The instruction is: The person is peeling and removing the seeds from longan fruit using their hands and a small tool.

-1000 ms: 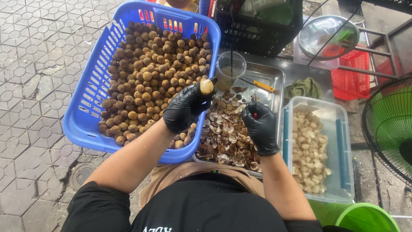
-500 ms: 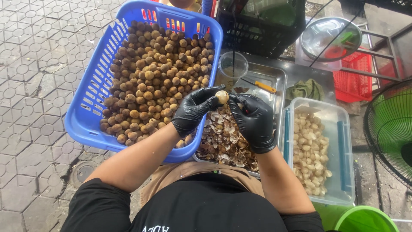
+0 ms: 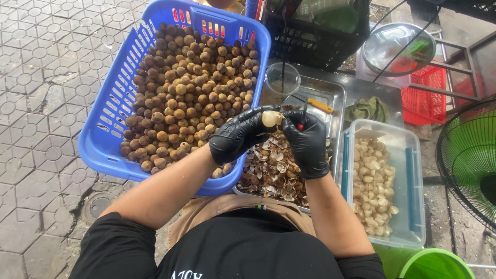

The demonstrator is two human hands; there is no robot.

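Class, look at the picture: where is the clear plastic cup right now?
In the head view, the clear cup stands upper centre, at the top of the metal tray, just right of the blue basket.

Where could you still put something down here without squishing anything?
Bare spots: the metal tray floor beyond the shell pile, beside the clear cup, and the paving left of the blue basket. Basket and clear tub are crowded.

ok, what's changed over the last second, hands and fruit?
The left hand carried the fruit from the blue basket rightward over the shell tray. The right hand rose to meet it, and both now grip it; it looks paler, partly peeled. Basket, tray and the clear tub of peeled pieces stayed put.
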